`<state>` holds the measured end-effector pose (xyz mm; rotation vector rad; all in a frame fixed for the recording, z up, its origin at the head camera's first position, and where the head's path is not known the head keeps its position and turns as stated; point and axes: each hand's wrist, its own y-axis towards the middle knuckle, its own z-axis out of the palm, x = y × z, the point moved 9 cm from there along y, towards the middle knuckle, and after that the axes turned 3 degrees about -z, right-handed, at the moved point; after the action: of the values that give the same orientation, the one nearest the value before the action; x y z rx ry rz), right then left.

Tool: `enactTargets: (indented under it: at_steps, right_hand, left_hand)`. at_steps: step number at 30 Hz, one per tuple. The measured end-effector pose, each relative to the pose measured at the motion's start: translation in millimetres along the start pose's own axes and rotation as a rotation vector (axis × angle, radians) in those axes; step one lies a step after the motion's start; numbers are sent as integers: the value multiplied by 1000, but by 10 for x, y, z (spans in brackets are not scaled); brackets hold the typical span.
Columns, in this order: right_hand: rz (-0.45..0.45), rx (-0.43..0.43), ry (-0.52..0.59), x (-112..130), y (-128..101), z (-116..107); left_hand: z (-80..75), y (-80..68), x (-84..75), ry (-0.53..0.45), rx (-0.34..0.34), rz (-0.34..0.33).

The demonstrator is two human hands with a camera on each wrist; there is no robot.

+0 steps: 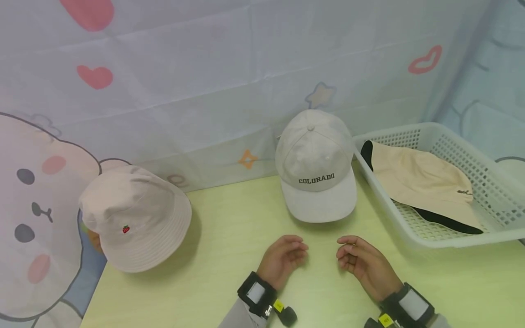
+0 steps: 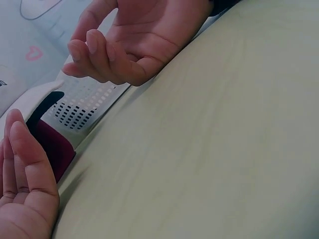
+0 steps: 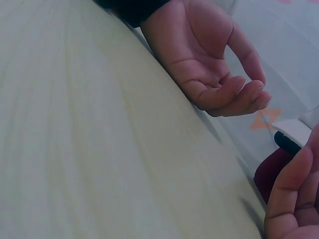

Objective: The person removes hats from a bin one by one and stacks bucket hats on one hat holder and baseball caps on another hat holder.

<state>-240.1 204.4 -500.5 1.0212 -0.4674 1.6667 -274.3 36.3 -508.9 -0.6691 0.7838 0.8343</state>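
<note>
Head view shows the left hand (image 1: 283, 260) and the right hand (image 1: 362, 264) resting on the table (image 1: 197, 282), fingers loosely curled and holding nothing, with the Colorado cap (image 1: 316, 166) just past them, brim toward both, about equally near each.

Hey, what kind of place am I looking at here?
Probably a staged tabletop set, not a lived-in room: a cartoon-print cloth backdrop hangs behind a pale green table, with hats laid out, a cap and a white basket.
</note>
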Motion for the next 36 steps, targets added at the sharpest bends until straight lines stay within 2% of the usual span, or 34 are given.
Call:
enactTargets:
  at_steps: [5,12,19,23,29,36]
  right_hand:
    - [7,-8,-5,-20,-8,-12]
    - [25,-1,6,-20,-2,17]
    - [19,-1,-25,60,47,96]
    - [-8,38,-72,193,49,179]
    - [-106,118,-171,536,12,279]
    - [-198,183,-347,916,-38,316]
  left_hand:
    - [-13,3,23,-21,0,5]
    - [-31,19,36,-44,10,-25]
    - [-14,36,-93,-10,3,43]
    - [-7,46,-133,-26,22,62]
    - [25,45,-149,-25,41,64]
    - [71,-8,-200,-9,44,69]
